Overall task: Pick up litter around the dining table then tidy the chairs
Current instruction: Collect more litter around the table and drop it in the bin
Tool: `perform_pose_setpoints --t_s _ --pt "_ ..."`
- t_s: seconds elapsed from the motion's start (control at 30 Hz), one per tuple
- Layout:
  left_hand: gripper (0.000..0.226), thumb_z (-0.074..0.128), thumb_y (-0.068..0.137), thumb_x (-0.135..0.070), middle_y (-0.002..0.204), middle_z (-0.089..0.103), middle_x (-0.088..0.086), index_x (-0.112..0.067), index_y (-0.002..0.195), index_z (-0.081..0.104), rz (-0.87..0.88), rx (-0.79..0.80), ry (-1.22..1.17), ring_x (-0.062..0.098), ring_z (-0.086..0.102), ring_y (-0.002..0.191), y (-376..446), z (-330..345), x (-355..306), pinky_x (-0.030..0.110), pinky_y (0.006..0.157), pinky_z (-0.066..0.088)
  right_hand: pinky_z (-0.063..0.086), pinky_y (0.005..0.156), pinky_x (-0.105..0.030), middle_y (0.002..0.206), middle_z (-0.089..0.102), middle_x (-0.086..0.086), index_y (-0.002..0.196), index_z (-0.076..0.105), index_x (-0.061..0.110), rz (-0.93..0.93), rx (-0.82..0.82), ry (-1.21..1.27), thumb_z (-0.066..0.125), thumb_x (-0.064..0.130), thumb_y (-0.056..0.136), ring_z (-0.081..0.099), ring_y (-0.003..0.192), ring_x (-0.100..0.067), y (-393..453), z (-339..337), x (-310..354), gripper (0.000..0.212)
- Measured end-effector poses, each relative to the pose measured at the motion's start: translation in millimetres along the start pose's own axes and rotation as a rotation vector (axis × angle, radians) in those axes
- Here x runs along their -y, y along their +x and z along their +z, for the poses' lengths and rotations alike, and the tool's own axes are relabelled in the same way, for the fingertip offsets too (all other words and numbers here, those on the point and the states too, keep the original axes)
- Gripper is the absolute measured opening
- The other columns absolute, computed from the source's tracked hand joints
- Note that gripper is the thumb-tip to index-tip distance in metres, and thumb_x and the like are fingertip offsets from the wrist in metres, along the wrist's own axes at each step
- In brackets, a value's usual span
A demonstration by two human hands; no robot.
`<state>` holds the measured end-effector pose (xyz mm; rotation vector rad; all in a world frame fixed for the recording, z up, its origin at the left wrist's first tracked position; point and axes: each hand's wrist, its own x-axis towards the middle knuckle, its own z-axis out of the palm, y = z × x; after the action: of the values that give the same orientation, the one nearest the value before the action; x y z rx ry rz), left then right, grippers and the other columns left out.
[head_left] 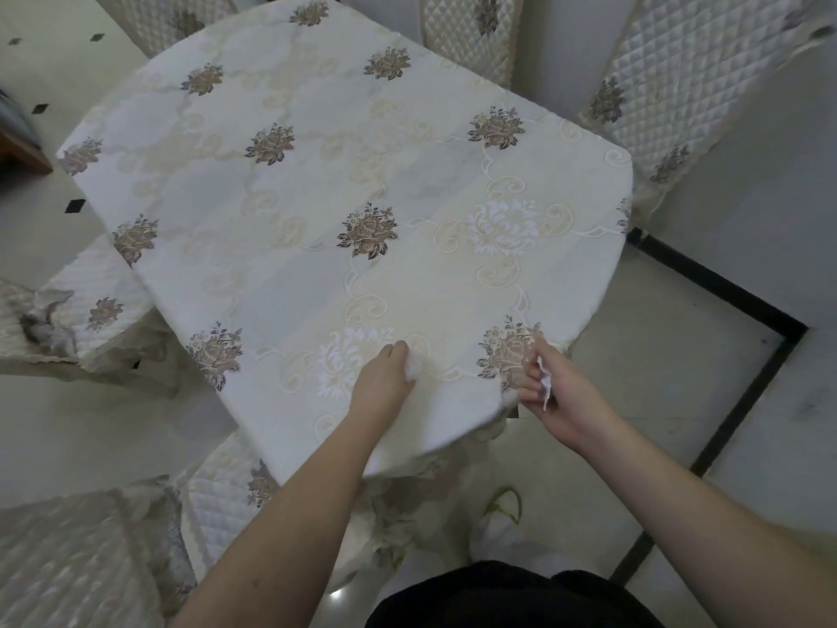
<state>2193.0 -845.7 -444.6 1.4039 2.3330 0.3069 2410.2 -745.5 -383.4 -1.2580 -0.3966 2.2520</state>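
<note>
Hiding most of the tissue scraps (546, 386) — both hands curled, left (384, 382), right (559, 392).

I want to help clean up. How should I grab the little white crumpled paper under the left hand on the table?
Pinch the small white crumpled paper scrap from above, at its exposed lump beside the left hand. It lies low on the flat cream floral tablecloth, so a sideways grab would likely only push it. The left hand's fingers curl over it; whether they grip it is unclear. The right hand already holds another white scrap.
</note>
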Motion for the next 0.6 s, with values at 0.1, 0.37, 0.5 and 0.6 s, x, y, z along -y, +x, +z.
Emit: perform_pose_setpoints --t_s 0.1,0.37,0.5,0.6 --pt "0.016 0.055 0.088 -0.015 0.098 0.05 0.011 -0.009 0.096 0.042 0.07 0.047 -0.058 0.034 0.053 0.079 -2.4 -11.3 -8.5 0.037 0.06 0.033 0.029 0.038 -0.014 0.058 0.03 0.004 0.071 0.041 0.019 -0.046 -0.024 -0.002 0.05 0.032 0.098 0.032 0.042 -0.005 -9.4 -0.6 -4.3 0.031" --pt "0.048 0.048 0.094 -0.008 0.06 0.055 0.007 -0.044 0.125 0.037 0.065 0.168 -0.657 0.02 0.052 0.05 -33.8 -46.6 -28.9 0.028 0.048 0.043 0.02 0.029 -0.012 0.063 0.038 0.002 0.076 0.045 0.016 -0.183 -0.039 0.086 0.051 0.031 0.096 0.032 0.038 -0.001 -44.9 -1.5 -30.5 0.027" --pt "0.008 0.054 0.098 -0.021 0.068 0.033 0.0 -0.028 0.097 0.058 -0.011 0.379 -1.153 0.016 0.029 0.056 -47.4 -53.7 -25.8 0.025 0.047 0.024 0.02 0.03 -0.012 0.056 0.039 0.005 0.077 0.044 0.017 -0.263 -0.141 0.141 0.056 0.039 0.089 0.03 0.037 0.0 -71.1 -6.9 -51.2 0.028" --pt "0.021 0.07 0.084 -0.03 0.071 0.031 -0.003 -0.024 0.086 0.05 -0.09 0.493 -1.349 0.014 0.018 0.059 -54.0 -60.7 -24.9 0.02 0.044 0.016 0.021 0.03 -0.013 0.053 0.034 0.008 0.078 0.044 0.019 -0.301 -0.184 0.173 0.055 0.045 0.086 0.027 0.035 -0.001 -91.7 -18.5 -65.8 0.029"
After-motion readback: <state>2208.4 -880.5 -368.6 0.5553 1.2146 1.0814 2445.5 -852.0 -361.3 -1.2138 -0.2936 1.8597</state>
